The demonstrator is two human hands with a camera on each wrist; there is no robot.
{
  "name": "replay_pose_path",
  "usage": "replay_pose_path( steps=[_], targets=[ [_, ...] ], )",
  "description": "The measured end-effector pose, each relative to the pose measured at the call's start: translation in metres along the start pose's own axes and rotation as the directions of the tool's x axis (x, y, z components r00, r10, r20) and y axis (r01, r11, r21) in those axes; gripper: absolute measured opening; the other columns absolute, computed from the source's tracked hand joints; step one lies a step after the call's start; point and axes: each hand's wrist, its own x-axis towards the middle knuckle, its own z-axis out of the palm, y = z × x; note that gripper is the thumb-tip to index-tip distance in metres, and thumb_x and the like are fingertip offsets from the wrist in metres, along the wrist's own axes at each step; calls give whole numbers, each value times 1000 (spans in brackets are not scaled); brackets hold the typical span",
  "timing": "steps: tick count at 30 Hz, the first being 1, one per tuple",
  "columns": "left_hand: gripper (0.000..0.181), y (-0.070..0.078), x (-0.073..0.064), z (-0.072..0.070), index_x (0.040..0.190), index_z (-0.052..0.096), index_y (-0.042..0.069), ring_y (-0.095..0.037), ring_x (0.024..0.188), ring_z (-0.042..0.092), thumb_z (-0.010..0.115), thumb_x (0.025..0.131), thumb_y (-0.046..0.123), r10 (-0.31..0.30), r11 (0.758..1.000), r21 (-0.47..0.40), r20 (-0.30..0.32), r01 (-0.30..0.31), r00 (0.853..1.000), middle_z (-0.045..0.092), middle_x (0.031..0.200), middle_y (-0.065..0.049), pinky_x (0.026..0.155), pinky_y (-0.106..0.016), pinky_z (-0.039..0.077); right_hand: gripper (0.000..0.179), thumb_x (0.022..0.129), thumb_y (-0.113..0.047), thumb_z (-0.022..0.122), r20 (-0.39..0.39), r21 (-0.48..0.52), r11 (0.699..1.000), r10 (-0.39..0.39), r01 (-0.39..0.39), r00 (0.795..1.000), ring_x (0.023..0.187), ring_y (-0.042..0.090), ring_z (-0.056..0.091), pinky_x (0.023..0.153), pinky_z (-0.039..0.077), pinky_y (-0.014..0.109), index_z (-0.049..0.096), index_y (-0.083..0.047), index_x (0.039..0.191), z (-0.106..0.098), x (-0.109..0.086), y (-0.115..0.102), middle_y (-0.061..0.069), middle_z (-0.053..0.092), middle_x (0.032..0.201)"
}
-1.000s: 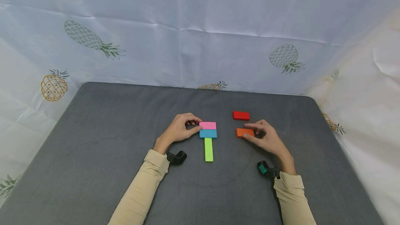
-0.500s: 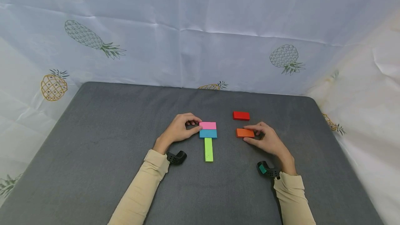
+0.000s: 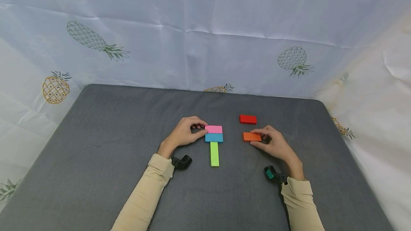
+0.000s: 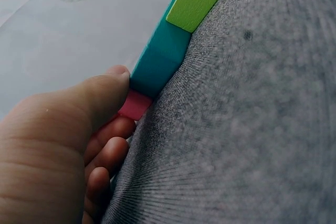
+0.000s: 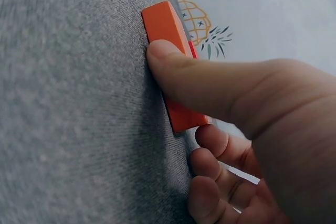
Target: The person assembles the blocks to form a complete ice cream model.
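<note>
In the head view a flat pink block lies against the far long side of a blue block. A lime-green block runs from the blue one's near side toward the person. My left hand holds the left end of the pink block, its thumb also touching the blue block in the left wrist view. On the right, my right hand pinches an orange block between thumb, on the near long side, and index finger at the far side. The orange block rests on the cloth.
A red block lies just beyond the orange one. Dark grey cloth covers the table. A pineapple-printed white curtain hangs behind and along both sides. Black wrist camera mounts sit near both cuffs.
My right thumb has slipped from the top of the orange block down to its near side, and the index finger has lowered slightly. The left hand and the blocks have stayed put.
</note>
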Motion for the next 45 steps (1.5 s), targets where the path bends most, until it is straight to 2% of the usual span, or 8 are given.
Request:
replay_pose_path(
  steps=[5,12,20,34,40,45],
  targets=[
    [21,1,0,-1,111,78,10,-14,89,63,76,94,22,-5,1000,7,0,5,1000,74,102,-4,81,-29,52,34,85,-10,83,1,-21,1000,-9,9,1000,81,12,45,71,38,26,74,-8,118,1,2,0,7,56,90],
    [21,1,1,0,111,78,11,-13,89,63,76,93,22,-24,1000,9,4,24,1000,74,101,-3,81,-29,52,34,86,-10,82,-52,-42,999,-11,9,999,78,15,45,69,37,26,74,-7,118,5,4,-5,10,54,89],
    [22,1,3,3,112,77,12,-13,90,63,75,95,24,-17,1000,5,17,17,1000,74,103,-2,82,-29,52,35,87,-13,82,-93,-68,996,59,-66,994,78,17,44,68,37,29,74,-7,121,7,6,-16,12,54,92],
    [20,-1,3,1,111,78,12,-13,89,63,76,94,23,-25,1000,13,11,25,1000,74,102,-3,81,-29,52,41,89,-18,81,-73,-81,993,75,-81,995,79,24,52,70,41,32,71,-5,127,13,36,-34,15,52,93],
    [20,-2,2,1,111,78,12,-11,88,62,75,94,24,-12,1000,21,8,12,1000,74,101,-2,80,-27,51,41,89,-16,81,-64,-65,995,75,-79,995,79,25,54,72,44,34,71,-5,127,16,44,-39,17,54,97],
    [20,-2,2,1,111,78,13,-11,89,62,75,95,24,-29,999,18,17,28,999,74,102,-2,81,-28,51,40,89,-16,81,-54,-42,996,82,-84,995,78,24,53,72,44,33,71,-6,127,16,50,-44,17,54,98]
  ],
)
